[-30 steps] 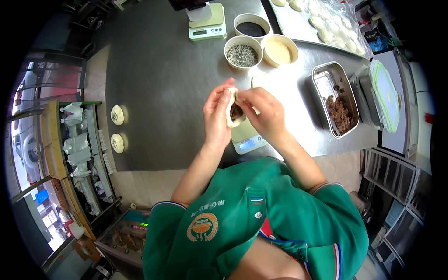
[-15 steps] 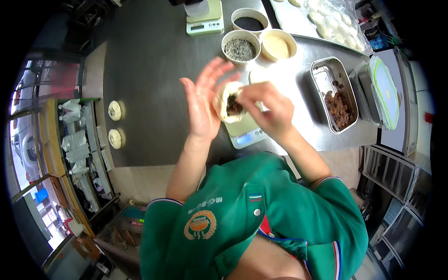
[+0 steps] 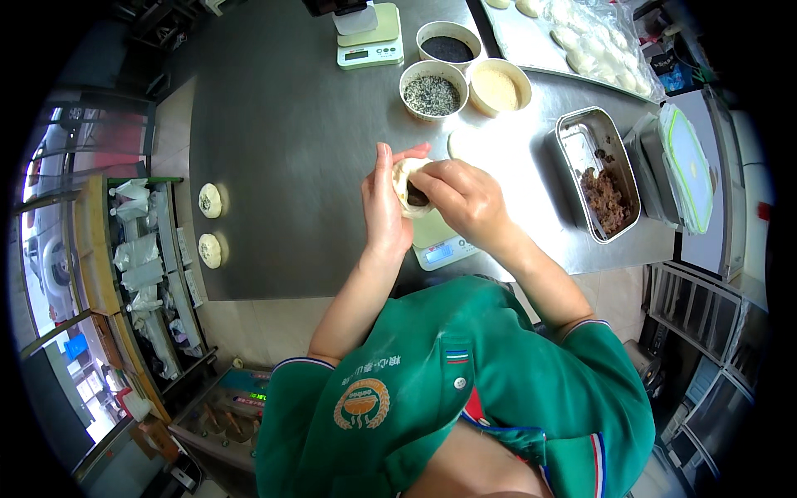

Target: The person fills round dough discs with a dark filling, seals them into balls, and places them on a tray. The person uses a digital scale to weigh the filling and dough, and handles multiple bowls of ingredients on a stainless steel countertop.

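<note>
My left hand [image 3: 384,207] cradles an unsealed dough bun [image 3: 402,176], its thumb and fingers up around the side. Dark brown filling shows through the bun's opening. My right hand [image 3: 469,199] has its fingers closed on the bun's rim, pinching the dough; its fingertips are partly hidden. Beneath the hands is a kitchen scale [image 3: 446,252] with a lit display. A pale flat dough piece [image 3: 466,143] lies just beyond the right hand. Two shaped buns [image 3: 210,201] with dark-specked tops rest by the table's left edge.
On the steel table [image 3: 282,166], a metal container [image 3: 568,178] of brown filling stands right, beside stacked lids [image 3: 687,170]. Farther back are tubs of black seeds [image 3: 447,50], mixed seeds [image 3: 432,95] and pale grains [image 3: 496,88], a second scale [image 3: 370,51], and a plastic-covered dough tray [image 3: 540,56].
My left hand's spread fingers have drawn in around the bun. My right hand has moved slightly left and stays at the rim. The whole view has shifted slightly.
</note>
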### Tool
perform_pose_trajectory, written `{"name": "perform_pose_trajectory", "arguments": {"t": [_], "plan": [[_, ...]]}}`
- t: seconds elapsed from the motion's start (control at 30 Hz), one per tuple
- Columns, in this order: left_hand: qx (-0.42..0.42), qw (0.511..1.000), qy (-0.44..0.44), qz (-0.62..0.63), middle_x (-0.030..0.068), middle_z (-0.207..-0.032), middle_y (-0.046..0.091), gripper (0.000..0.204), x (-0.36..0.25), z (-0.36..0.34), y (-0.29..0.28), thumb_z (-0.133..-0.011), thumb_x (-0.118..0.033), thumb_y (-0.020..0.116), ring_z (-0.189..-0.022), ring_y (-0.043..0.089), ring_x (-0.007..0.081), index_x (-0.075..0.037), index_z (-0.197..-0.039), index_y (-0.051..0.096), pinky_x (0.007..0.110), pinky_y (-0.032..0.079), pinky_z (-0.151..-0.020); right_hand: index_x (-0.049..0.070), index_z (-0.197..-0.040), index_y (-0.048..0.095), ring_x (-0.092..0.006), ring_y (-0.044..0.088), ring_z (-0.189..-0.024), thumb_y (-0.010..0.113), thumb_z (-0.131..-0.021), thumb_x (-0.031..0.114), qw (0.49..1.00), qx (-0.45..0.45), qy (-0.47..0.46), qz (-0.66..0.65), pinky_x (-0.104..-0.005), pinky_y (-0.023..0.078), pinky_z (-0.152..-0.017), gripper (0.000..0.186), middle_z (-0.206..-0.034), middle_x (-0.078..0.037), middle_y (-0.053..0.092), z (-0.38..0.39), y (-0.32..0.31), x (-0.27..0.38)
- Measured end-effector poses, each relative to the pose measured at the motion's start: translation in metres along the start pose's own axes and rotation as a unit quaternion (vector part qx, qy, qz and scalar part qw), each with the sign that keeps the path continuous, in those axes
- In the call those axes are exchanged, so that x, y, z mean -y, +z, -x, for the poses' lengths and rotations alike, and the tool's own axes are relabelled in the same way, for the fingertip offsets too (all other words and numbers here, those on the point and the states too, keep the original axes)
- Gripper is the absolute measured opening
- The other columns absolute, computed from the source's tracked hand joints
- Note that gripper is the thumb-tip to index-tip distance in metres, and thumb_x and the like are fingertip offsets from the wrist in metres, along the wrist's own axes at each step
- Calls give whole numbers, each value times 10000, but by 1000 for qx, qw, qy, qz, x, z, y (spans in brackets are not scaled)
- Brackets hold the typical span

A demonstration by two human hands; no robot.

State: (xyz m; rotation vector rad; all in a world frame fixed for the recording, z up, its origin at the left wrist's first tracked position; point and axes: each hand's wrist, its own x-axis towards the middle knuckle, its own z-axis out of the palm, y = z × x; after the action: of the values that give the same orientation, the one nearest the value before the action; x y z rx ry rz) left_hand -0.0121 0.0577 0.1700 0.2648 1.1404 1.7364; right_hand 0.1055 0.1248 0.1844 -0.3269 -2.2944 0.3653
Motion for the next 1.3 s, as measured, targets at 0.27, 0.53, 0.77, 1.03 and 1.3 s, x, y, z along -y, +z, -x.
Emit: {"name": "perform_pose_trajectory", "arguments": {"t": [0.27,0.53,0.77,1.03,1.3], "plan": [[71,997,14,12,135,-947,675,526,3,-5,-13,-1043,-405,365,-906,640,185,24,-963,658,330,521,-798,45,-917,674,-212,632,-681,701,-686,30,999,4,-1,-34,-301,511,-543,233,-913,-65,645,5,0,2],[186,981,-57,24,227,-1227,580,813,-24,-3,5,-961,-674,246,-1123,593,295,22,-1328,455,426,468,-995,46,-971,662,-216,651,-725,711,-682,17,993,-90,20,-77,-318,525,-608,295,-881,-82,658,10,-9,2],[82,992,13,98,122,-1042,642,506,19,5,5,-1005,-499,417,-958,620,194,-25,-1047,589,331,515,-813,31,-933,678,-245,655,-719,723,-721,-3,981,-62,143,-113,-331,538,-628,219,-904,-73,657,12,-17,15],[109,991,-30,68,140,-1090,628,647,5,15,1,-969,-604,370,-1020,602,231,-8,-1127,567,382,475,-917,24,-922,664,-246,666,-754,699,-706,-14,994,-75,25,-69,-324,540,-628,222,-926,-91,664,28,-16,13],[98,991,49,77,134,-1094,628,550,17,37,9,-1002,-514,392,-1057,593,234,-13,-1131,577,371,468,-932,30,-927,701,-220,666,-751,733,-742,-31,985,-67,117,-111,-300,532,-637,198,-877,-85,664,24,-33,33]]}}
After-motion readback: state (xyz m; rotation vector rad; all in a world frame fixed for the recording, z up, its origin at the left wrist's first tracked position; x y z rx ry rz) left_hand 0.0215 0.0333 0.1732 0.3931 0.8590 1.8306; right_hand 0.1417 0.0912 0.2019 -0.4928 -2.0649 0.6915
